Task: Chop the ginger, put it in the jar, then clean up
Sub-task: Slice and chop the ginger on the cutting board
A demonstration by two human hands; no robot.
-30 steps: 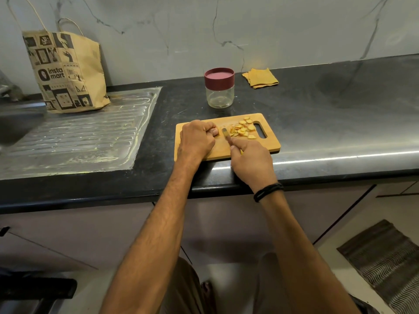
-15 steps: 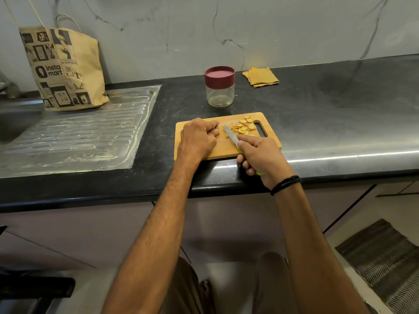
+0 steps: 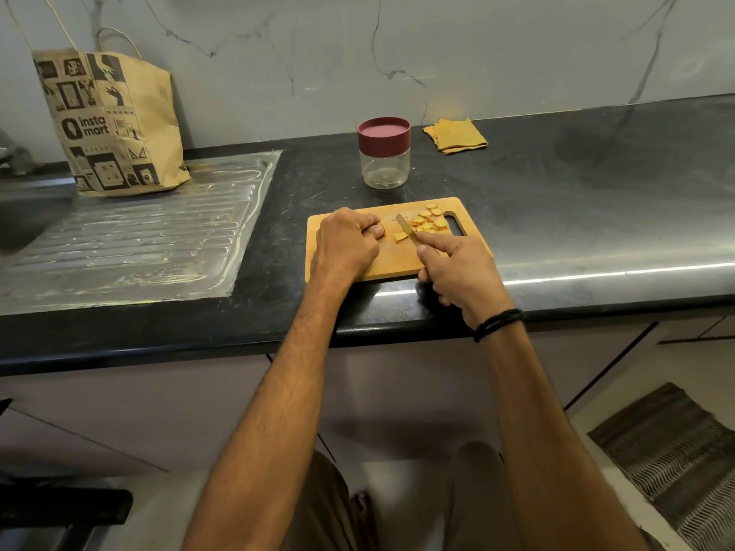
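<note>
Black countertop [image 3: 557, 200] holds a wooden cutting board [image 3: 397, 260] where the left hand [image 3: 344, 244] sits clenched, contents hidden, the right hand [image 3: 457, 268] grips a knife [image 3: 405, 228] beside cut ginger slices [image 3: 429, 222], lidded jar [image 3: 384, 153] standing behind.

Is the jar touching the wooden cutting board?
Apart. The head view shows a strip of black counter between the jar and the far edge of the cutting board.
</note>
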